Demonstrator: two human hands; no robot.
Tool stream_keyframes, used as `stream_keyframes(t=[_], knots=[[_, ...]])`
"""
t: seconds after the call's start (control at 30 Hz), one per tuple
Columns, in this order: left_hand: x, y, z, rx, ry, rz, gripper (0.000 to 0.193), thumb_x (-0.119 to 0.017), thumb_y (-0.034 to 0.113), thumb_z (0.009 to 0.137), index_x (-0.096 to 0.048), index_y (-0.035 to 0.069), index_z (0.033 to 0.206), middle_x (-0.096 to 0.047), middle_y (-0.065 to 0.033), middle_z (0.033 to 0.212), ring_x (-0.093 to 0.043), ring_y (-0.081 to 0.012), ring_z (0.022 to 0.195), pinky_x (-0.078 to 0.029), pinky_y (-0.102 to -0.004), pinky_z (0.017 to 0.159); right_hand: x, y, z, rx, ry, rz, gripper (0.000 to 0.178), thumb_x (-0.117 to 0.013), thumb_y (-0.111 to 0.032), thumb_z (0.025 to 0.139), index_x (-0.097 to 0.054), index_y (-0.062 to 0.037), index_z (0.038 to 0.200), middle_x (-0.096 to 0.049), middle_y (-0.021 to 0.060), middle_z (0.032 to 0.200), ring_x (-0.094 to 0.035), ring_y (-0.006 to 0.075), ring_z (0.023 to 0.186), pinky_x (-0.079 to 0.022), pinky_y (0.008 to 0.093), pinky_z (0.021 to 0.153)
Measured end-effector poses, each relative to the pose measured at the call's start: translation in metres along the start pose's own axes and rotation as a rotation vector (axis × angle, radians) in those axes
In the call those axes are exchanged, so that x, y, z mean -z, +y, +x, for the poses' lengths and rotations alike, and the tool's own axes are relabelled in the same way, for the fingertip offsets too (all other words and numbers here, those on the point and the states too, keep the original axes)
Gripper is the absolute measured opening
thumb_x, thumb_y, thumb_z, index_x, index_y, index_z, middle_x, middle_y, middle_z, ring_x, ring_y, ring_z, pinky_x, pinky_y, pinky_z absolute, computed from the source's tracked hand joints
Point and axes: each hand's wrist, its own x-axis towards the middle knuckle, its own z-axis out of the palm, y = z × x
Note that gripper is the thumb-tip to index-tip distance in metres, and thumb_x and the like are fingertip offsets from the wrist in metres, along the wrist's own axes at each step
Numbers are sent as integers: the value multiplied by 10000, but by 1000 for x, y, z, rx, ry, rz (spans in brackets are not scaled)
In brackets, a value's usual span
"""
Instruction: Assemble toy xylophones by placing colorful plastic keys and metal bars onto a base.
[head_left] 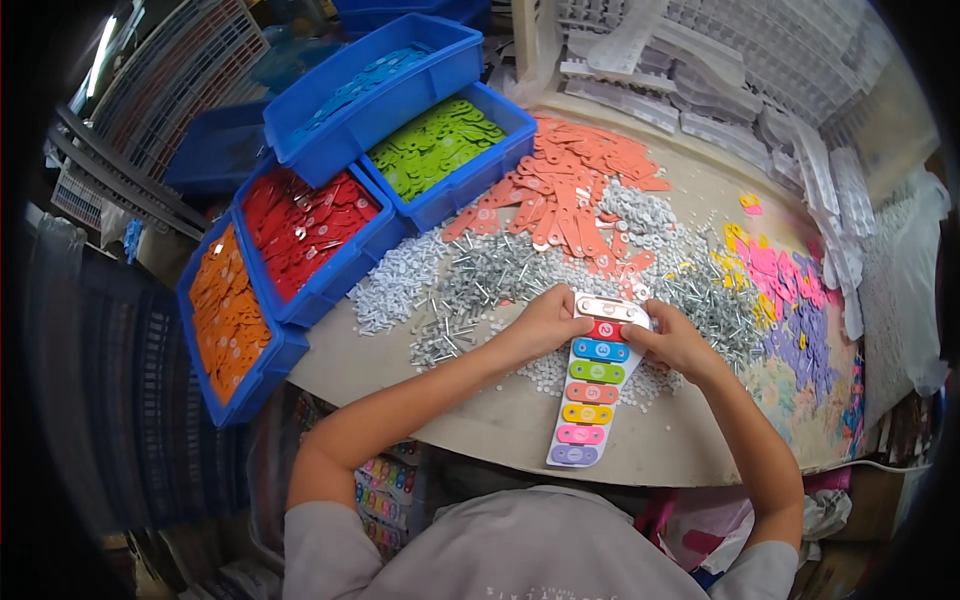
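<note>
A long white holder (pixel 632 362) lies tilted near the table's front edge, held between my two hands. Flat coloured links with rounded ends sit across it in a column: white at the far end, then a red link (pixel 605 330), blue, green, coral, yellow, pink and, nearest me, a purple link (pixel 574 454). My left hand (pixel 545 322) grips the holder's upper left side, its thumb at the red link's left end. On the opposite side, my right hand (pixel 680 340) is closed on the edge, thumb on the red link's right end. Some fingers are hidden behind the holder.
Blue bins at left hold orange links (pixel 228 315), red links (pixel 310 222), green links (pixel 435 145) and blue links (pixel 365 85). Coral links (pixel 575 190), metal screws (pixel 485 275) and small white pieces (pixel 400 280) are heaped beyond my hands. Clear plastic trays (pixel 720 90) stack at back right.
</note>
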Motion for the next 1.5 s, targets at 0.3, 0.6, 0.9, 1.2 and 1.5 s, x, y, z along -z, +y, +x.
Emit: stream_keyframes(t=[0.3, 0.6, 0.9, 1.2, 1.5], knots=[[60, 22, -58, -437, 635, 597, 155, -668, 147, 924, -664, 7, 989, -668, -110, 812, -633, -198, 690, -472, -333, 620, -23, 16, -53, 411, 570, -338, 291, -689, -151, 924, -545, -32, 1148, -465, 39, 523, -406, 100, 436, -308, 282, 459], [132, -2, -116, -327, 715, 1147, 55, -680, 37, 833, -642, 12, 865, -620, -124, 856, -612, -309, 847, -475, -385, 763, 47, 71, -90, 446, 1257, -657, 50, -656, -46, 904, -651, -8, 937, -615, 120, 800, -608, 256, 753, -473, 359, 676], [120, -5, -103, -375, 728, 1239, 84, -678, 29, 817, -613, 3, 865, -581, -133, 836, -583, -334, 852, -460, -429, 737, 99, 114, -93, 285, 1208, -580, 91, -655, -73, 876, -663, -9, 940, -670, 136, 929, -597, 302, 933, -452, 395, 855], [89, 8, -123, -277, 732, 677, 65, -616, 55, 946, -602, -8, 935, -638, -56, 834, -565, -109, 724, -442, -266, 671, 117, 121, -60, 243, 1110, -635, 104, -692, -80, 812, -647, -20, 883, -633, 131, 842, -583, 307, 856, -457, 413, 798], [19, 8, -121, -152, 363, 14, 120, -667, 43, 920, -680, -6, 1029, -686, -31, 863, -624, -85, 758, -491, -217, 682, 108, 121, -56, 327, 1233, -683, 62, -620, -62, 862, -609, -3, 878, -591, 161, 751, -569, 328, 750, -458, 422, 722]])
